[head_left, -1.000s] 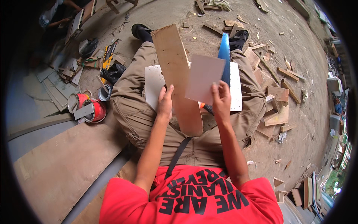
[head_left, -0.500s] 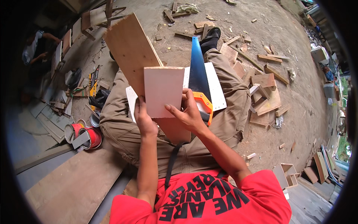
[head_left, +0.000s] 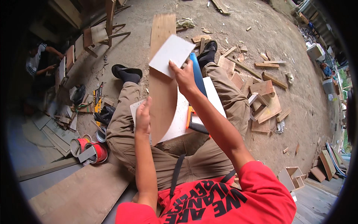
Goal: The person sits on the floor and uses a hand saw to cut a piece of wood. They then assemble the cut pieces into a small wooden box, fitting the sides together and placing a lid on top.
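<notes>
Between the person's spread legs (head_left: 121, 112), a long brown board (head_left: 160, 93) points away from the body, its right edge curving in toward the near end. The left hand (head_left: 143, 117) grips it low on the left edge (where the thumb sits, I cannot tell), so most of the board reaches beyond that hold. Over its upper part is a small white panel (head_left: 171, 50), tilted, pinched along its lower right edge by the right hand (head_left: 183, 76), with the thumb on the near face. Most of the panel extends up and left of the pinch; whether it touches the board is unclear. Just to the right, partly under the right forearm (head_left: 222, 121), a blue-bladed saw (head_left: 200, 79) lies over a white board (head_left: 214, 93).
</notes>
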### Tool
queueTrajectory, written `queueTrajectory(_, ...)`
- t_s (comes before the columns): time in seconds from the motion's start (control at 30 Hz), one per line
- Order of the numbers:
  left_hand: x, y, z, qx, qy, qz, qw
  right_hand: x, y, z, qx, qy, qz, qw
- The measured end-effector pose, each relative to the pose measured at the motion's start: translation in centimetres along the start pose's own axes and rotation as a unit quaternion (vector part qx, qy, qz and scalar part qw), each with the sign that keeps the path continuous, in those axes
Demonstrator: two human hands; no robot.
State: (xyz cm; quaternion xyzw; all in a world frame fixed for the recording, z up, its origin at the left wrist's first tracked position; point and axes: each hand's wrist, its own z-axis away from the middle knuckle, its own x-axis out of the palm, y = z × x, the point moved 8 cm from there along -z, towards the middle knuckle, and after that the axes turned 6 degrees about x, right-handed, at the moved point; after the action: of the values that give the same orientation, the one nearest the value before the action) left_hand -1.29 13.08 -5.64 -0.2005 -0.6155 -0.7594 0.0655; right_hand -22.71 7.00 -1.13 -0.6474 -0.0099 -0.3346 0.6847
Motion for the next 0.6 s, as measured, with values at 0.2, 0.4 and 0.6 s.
queueTrajectory(0.2, -2.1, -5.6, 0.2, 0.008, 0.077, -0.208, 0.975, -6.3, 7.5, -2.3, 0.022, 0.049, 0.306, 0.950)
queueTrajectory(0.4, -3.9, -6.0, -4.4, 0.040, 0.112, -0.256, 0.959, -8.2, 4.3, -2.9, -0.010, 0.022, 0.140, 0.990)
queueTrajectory(0.6, -4.1, -0.9, -13.0, 0.088, 0.049, -0.569, 0.816, -9.4, 2.4, 0.9, -0.012, 0.035, 0.017, 0.999)
